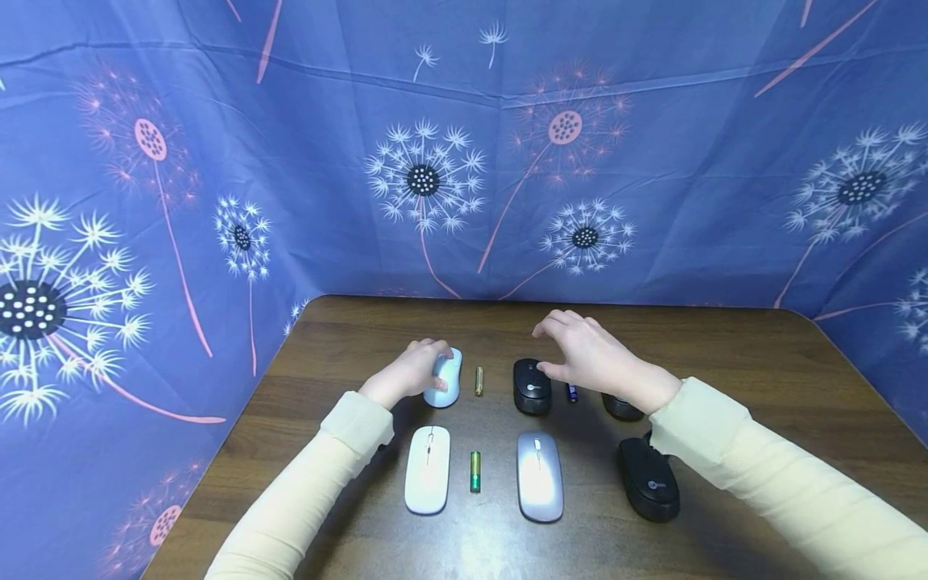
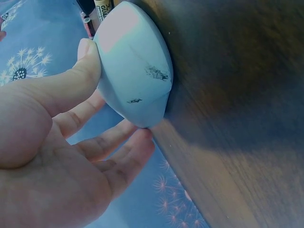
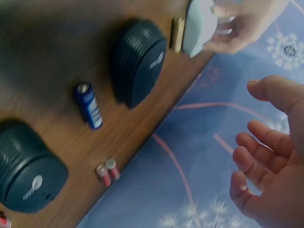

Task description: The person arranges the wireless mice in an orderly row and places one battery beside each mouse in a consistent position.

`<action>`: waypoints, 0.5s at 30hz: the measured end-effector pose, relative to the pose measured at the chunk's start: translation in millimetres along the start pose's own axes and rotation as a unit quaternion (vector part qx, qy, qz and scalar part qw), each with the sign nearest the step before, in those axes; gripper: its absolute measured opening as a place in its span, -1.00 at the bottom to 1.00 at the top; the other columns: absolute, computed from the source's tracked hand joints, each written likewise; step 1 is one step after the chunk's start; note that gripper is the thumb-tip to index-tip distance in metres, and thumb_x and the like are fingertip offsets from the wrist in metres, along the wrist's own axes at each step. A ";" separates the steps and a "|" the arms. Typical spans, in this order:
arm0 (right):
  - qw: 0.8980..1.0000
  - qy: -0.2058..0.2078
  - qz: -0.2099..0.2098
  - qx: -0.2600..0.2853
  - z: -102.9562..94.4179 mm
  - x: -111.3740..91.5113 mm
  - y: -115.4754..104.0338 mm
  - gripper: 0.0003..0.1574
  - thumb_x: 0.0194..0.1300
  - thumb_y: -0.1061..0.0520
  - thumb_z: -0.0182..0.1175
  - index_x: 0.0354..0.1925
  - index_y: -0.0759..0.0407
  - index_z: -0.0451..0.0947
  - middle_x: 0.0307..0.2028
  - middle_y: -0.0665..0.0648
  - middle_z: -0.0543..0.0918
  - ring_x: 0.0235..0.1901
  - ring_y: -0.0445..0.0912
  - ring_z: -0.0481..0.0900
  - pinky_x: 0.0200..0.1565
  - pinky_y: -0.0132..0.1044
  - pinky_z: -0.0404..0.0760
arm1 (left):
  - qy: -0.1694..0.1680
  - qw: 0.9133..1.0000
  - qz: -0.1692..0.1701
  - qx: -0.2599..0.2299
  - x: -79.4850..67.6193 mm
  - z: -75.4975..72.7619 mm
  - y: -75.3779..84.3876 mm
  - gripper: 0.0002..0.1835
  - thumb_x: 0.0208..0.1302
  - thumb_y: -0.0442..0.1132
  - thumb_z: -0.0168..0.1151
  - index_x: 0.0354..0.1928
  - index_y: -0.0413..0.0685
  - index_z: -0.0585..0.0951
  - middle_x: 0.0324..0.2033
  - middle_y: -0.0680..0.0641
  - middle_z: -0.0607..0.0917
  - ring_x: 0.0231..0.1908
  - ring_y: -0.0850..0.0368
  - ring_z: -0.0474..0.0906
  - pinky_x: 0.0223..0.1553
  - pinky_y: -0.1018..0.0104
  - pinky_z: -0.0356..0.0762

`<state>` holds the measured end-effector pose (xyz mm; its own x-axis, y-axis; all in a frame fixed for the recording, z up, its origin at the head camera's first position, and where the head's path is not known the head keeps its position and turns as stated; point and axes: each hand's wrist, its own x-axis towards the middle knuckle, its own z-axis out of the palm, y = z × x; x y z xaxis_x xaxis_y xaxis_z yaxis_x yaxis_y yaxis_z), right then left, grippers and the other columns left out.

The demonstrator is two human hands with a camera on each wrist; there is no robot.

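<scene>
At the far left of the tabletop, my left hand (image 1: 412, 372) holds a pale blue computer mouse (image 1: 449, 377). The left wrist view shows the thumb on one side of this mouse and fingertips at its other side and end. Beside it lies a gold battery (image 1: 479, 381). My right hand (image 1: 590, 354) hovers with relaxed, spread fingers and nothing in its grasp, above and behind a black mouse (image 1: 532, 395). A blue battery (image 3: 89, 105) lies next to that black mouse; in the head view the right hand partly covers this battery.
Nearer the front are a white mouse (image 1: 428, 475), a green battery (image 1: 475, 471), a grey mouse (image 1: 540, 483) and a black mouse (image 1: 651, 487). Another black mouse (image 1: 622, 408) is partly hidden under the right forearm. Two red batteries (image 3: 108, 172) stand near the table's far edge.
</scene>
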<state>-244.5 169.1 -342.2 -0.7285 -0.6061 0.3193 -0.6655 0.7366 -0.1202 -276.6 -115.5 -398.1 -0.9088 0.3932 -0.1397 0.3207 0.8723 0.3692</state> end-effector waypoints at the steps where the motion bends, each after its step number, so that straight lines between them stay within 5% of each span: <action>1: 1.000 0.003 0.001 -0.001 0.0 0.9 3.5 -0.47 0.00 0.02 0.43 -0.09 0.21 0.54 -0.12 0.15 0.58 -0.09 0.05 0.53 -0.15 0.03 0.51 | 0.001 1.000 0.000 0.002 0.1 0.1 0.0 -0.45 0.05 -0.22 0.41 0.13 -0.07 0.49 0.13 -0.21 0.49 0.12 -0.17 0.35 0.11 0.03 0.41; 8: 1.000 0.005 0.014 0.001 0.0 8.8 28.5 -0.51 -0.01 0.06 0.42 -0.11 0.21 0.53 -0.26 0.08 0.54 -0.31 -0.06 0.44 -0.33 -0.18 0.41 | -0.001 1.000 -0.007 -0.001 0.6 0.1 -0.4 -0.45 0.05 -0.22 0.41 0.13 -0.07 0.49 0.14 -0.21 0.49 0.13 -0.16 0.33 0.12 0.03 0.40; 15: 1.000 0.008 0.019 -0.009 -0.1 17.0 51.8 -0.45 -0.04 0.03 0.43 -0.09 0.24 0.54 -0.17 0.14 0.57 -0.21 0.02 0.48 -0.32 -0.08 0.45 | -0.003 1.000 -0.008 -0.002 1.5 1.1 -1.5 -0.45 0.06 -0.21 0.40 0.14 -0.05 0.48 0.15 -0.19 0.48 0.15 -0.14 0.32 0.12 0.05 0.40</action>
<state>-291.4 196.9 -342.9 -0.7502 -0.5735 0.3290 -0.6346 0.7643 -0.1146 -278.1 -115.8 -399.8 -0.9125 0.3802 -0.1511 0.3043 0.8777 0.3703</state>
